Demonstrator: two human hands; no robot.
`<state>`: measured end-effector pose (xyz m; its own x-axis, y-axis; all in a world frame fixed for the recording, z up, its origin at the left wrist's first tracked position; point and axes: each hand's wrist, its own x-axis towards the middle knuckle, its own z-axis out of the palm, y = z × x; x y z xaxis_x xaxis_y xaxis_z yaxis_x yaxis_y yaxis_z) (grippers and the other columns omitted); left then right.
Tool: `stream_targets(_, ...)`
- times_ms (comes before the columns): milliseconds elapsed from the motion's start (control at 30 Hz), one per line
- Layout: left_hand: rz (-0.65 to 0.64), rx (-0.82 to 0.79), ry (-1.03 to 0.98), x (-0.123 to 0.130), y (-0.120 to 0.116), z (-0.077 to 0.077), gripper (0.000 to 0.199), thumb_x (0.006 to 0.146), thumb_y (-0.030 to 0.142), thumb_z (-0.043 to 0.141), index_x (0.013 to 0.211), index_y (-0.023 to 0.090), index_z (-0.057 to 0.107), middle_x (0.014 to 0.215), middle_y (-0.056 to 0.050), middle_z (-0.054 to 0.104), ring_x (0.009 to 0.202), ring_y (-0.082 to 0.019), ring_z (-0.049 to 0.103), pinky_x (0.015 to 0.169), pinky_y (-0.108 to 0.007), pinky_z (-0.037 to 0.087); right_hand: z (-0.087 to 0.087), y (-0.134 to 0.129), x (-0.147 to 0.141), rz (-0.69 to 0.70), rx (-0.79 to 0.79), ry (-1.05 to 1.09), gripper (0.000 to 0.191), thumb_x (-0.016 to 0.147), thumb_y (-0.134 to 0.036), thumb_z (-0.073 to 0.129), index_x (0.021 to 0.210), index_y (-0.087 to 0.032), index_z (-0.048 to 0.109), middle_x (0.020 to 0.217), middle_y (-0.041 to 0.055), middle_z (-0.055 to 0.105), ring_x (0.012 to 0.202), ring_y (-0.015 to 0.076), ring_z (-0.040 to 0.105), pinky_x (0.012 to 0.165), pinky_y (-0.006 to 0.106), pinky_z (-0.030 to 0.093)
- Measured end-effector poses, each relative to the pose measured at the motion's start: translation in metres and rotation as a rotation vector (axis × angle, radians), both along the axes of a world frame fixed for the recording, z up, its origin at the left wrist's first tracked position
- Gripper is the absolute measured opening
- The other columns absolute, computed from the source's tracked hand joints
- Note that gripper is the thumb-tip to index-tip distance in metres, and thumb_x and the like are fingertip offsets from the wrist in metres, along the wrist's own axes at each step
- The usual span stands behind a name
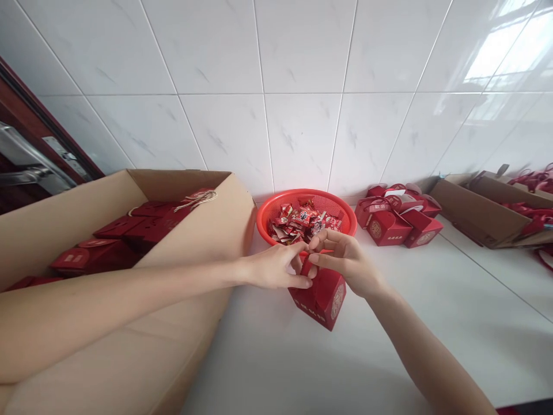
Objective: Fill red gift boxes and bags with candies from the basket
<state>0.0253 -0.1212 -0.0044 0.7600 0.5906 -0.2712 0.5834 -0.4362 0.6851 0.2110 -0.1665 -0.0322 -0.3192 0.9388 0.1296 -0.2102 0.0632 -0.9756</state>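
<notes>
A small red gift box (pixel 322 297) with pale lettering and a round pale emblem stands on the white tabletop, close in front of a red plastic basket (pixel 263 222). At the top of the box, a red ribbon (pixel 306 267) rises between my hands. My left hand (pixel 274 266) comes in from the left, its fingers closed around the ribbon and its thumb near the box top. My right hand (pixel 341 259) pinches the ribbon from the other side. My fingers partly hide the ribbon and the box's upper edge. Wrapped candies (pixel 302 218) fill the basket.
A large cardboard carton (pixel 203 248) with red boxes (pixel 99 253) inside stands at left. Several finished-looking red boxes (pixel 391 225) cluster right of the basket. Farther right is an open cardboard box (pixel 470 216) with red ribboned items. A tiled wall (pixel 302 132) runs behind.
</notes>
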Motion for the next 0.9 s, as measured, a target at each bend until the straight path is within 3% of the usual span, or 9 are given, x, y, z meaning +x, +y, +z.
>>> stream_targets(267, 0.001, 0.072, -0.052, -0.001, 0.002, -0.01, 0.024, 0.075, 0.028, 0.066, 0.085, 0.022, 0.045, 0.075, 0.005, 0.056, 0.069, -0.014, 0.056, 0.058, -0.025, 0.04, -0.013, -0.002, -0.013, 0.067, -0.051, 0.148, 0.028, 0.072, -0.028, 0.083, 0.085, -0.018, 0.059, 0.077, 0.0008, 0.066, 0.071, 0.0158, 0.067, 0.058, 0.027, 0.056)
stream_targets(400, -0.063, 0.107, 0.068, -0.005, 0.003, -0.014, 0.019, 0.071, 0.022, 0.064, 0.085, 0.021, 0.051, 0.075, 0.003, 0.063, 0.07, -0.017, 0.061, 0.058, -0.025, 0.041, -0.023, -0.004, -0.021, 0.141, -0.085, 0.114, 0.029, 0.069, -0.025, 0.084, 0.085, -0.018, 0.06, 0.076, -0.0008, 0.064, 0.065, 0.0131, 0.063, 0.062, 0.028, 0.054)
stream_targets(467, -0.082, 0.121, 0.132, -0.006, 0.003, -0.015, 0.019, 0.071, 0.023, 0.065, 0.086, 0.021, 0.054, 0.077, 0.002, 0.065, 0.069, -0.018, 0.062, 0.057, -0.026, 0.04, -0.028, -0.007, -0.022, 0.159, -0.03, 0.038, 0.024, 0.071, -0.023, 0.08, 0.084, -0.018, 0.061, 0.08, 0.0002, 0.065, 0.068, 0.0136, 0.063, 0.066, 0.03, 0.054)
stream_targets(567, -0.116, 0.104, 0.146, -0.006, 0.004, -0.014, 0.029, 0.072, 0.033, 0.069, 0.096, 0.021, 0.057, 0.087, 0.0, 0.066, 0.075, -0.02, 0.063, 0.059, -0.026, 0.042, -0.028, -0.015, -0.014, 0.002, 0.149, -0.223, 0.008, 0.078, -0.017, 0.068, 0.083, -0.019, 0.063, 0.08, 0.001, 0.067, 0.071, 0.0142, 0.062, 0.07, 0.03, 0.053)
stream_targets(667, -0.12, 0.122, 0.084, -0.004, 0.005, -0.01, 0.05, 0.077, 0.044, 0.07, 0.119, 0.021, 0.055, 0.108, -0.005, 0.066, 0.096, -0.024, 0.063, 0.08, -0.031, 0.047, -0.017, -0.025, 0.014, -0.203, 0.251, -0.464, 0.004, 0.081, -0.019, 0.064, 0.084, -0.019, 0.066, 0.077, 0.0012, 0.067, 0.071, 0.015, 0.062, 0.073, 0.032, 0.054)
stream_targets(800, -0.095, 0.174, 0.043, -0.005, 0.006, -0.007, 0.073, 0.084, 0.052, 0.062, 0.145, 0.018, 0.039, 0.125, -0.012, 0.062, 0.118, -0.028, 0.057, 0.1, -0.038, 0.043, 0.006, -0.039, 0.079, -0.416, 0.254, -0.556, 0.018, 0.077, -0.035, 0.072, 0.083, -0.019, 0.068, 0.082, 0.0062, 0.071, 0.075, 0.0197, 0.067, 0.071, 0.033, 0.057)
stream_targets(900, -0.132, 0.182, 0.077, -0.006, 0.005, -0.006, 0.067, 0.086, 0.048, 0.06, 0.143, 0.016, 0.044, 0.129, -0.013, 0.061, 0.121, -0.028, 0.057, 0.102, -0.037, 0.044, 0.02, -0.049, 0.131, -0.657, 0.184, -0.657, 0.028, 0.069, -0.042, 0.078, 0.081, -0.019, 0.07, 0.076, 0.0078, 0.072, 0.069, 0.0205, 0.067, 0.066, 0.033, 0.056)
